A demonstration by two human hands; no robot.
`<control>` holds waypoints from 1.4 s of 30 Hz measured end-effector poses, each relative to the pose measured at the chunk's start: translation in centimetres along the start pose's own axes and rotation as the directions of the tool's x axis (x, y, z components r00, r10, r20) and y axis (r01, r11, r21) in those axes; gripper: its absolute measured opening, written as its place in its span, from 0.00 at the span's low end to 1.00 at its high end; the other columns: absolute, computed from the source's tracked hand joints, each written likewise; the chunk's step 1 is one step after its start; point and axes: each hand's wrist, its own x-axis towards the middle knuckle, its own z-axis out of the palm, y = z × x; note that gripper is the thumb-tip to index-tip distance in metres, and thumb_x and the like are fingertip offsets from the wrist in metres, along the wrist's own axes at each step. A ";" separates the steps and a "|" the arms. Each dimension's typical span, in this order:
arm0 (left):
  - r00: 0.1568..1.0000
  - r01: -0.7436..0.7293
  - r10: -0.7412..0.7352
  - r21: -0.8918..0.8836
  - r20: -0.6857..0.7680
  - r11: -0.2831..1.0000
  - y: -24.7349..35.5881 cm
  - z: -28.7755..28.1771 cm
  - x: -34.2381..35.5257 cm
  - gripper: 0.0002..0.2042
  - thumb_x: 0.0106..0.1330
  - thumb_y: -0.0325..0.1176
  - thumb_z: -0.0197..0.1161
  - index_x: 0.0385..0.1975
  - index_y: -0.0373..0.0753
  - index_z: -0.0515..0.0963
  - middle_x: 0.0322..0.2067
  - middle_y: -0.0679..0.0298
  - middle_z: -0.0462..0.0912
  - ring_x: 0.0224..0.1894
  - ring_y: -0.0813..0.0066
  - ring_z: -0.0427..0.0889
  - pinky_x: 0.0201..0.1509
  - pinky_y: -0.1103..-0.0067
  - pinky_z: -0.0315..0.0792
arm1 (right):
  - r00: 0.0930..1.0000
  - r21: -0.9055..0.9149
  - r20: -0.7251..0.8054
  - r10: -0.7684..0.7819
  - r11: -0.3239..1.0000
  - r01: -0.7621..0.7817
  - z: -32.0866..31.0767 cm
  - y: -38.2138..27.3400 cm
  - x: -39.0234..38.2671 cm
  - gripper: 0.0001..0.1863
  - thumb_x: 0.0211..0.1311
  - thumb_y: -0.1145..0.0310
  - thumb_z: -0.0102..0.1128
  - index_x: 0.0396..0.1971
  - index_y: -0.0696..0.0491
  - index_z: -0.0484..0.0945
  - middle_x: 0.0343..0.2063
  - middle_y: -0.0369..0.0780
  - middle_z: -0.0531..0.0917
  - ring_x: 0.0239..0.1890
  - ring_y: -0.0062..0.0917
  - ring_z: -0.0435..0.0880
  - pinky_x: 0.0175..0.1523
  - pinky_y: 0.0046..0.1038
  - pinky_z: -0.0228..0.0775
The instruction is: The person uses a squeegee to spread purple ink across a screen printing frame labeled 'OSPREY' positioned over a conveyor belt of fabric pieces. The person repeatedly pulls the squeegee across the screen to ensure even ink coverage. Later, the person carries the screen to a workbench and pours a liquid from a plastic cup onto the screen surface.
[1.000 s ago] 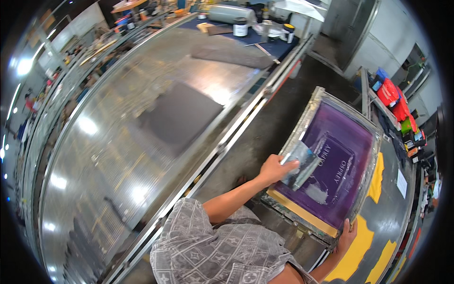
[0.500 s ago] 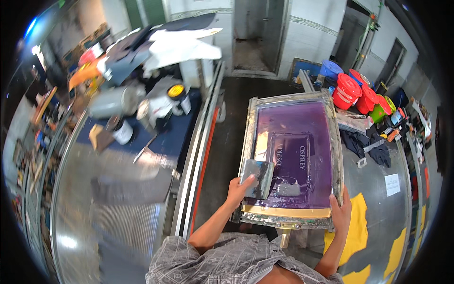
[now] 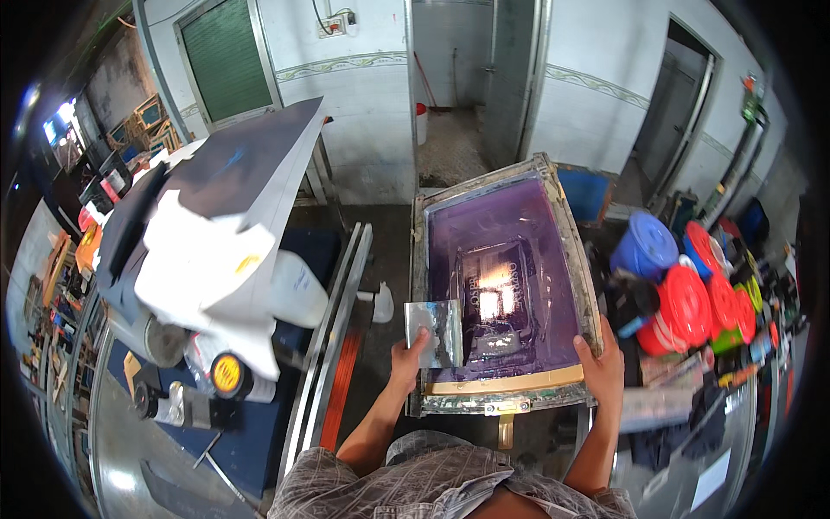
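A screen printing frame (image 3: 566, 242) with a purple mesh hangs in front of me between two benches. Dark wet ink lies around the lettered rectangle on the mesh (image 3: 540, 311). My left hand (image 3: 405, 363) is closed on a flat grey squeegee (image 3: 443, 324), thumb on top, at the frame's near left corner. Whether those fingers also grip the frame's rim is hidden. My right hand (image 3: 603, 362) grips the frame's right side near its lower corner, thumb on top and fingers out of sight beneath. A small metal hinge plate (image 3: 507, 406) sits on the near edge.
On the left bench lie white and dark sheets (image 3: 194, 268), a yellow-lidded jar (image 3: 232, 374) and a white jug (image 3: 298, 290). Metal rails (image 3: 324, 320) edge that bench. Red buckets (image 3: 679, 307) and a blue bucket (image 3: 644, 246) crowd the right side. A doorway (image 3: 450, 143) stands ahead.
I have moved forward along the aisle, carrying the frame, and the view has tipped up toward the doorway. Both benches have slid back past me. Both hands keep their holds.
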 end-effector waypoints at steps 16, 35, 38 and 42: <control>0.915 -0.208 0.125 -0.183 -0.383 0.961 9.9 3.5 45.5 0.20 0.69 0.49 0.71 0.43 0.35 0.84 0.34 0.69 0.83 0.34 0.81 0.78 0.39 0.79 0.72 | 0.901 0.239 0.257 -0.350 0.926 0.291 28.0 -9.2 53.3 0.37 0.64 0.61 0.70 0.68 0.65 0.68 0.58 0.55 0.82 0.61 0.34 0.82 0.64 0.32 0.71; 0.309 -0.478 0.024 -0.133 -0.951 0.868 26.7 -16.6 71.8 0.24 0.71 0.48 0.68 0.57 0.35 0.78 0.51 0.63 0.81 0.53 0.72 0.78 0.57 0.69 0.70 | 0.200 0.521 0.745 -0.636 0.743 0.419 85.8 -37.9 85.1 0.41 0.59 0.57 0.72 0.67 0.67 0.68 0.61 0.57 0.78 0.67 0.42 0.76 0.71 0.34 0.64; 0.261 -0.486 0.010 -0.123 -0.965 0.866 28.7 -24.7 77.0 0.21 0.71 0.46 0.68 0.54 0.36 0.81 0.46 0.65 0.84 0.47 0.74 0.81 0.52 0.71 0.72 | 0.165 0.523 0.747 -0.644 0.723 0.452 94.3 -45.1 86.8 0.39 0.60 0.57 0.72 0.65 0.64 0.71 0.59 0.56 0.81 0.64 0.42 0.79 0.68 0.34 0.68; 0.181 -0.531 -0.003 -0.100 -0.984 0.841 39.2 -30.7 80.9 0.18 0.70 0.44 0.70 0.48 0.34 0.84 0.40 0.67 0.86 0.40 0.77 0.82 0.46 0.76 0.75 | 0.109 0.569 0.758 -0.643 0.734 0.371 103.4 -54.9 87.7 0.34 0.60 0.57 0.71 0.63 0.58 0.75 0.54 0.50 0.85 0.58 0.38 0.84 0.61 0.34 0.73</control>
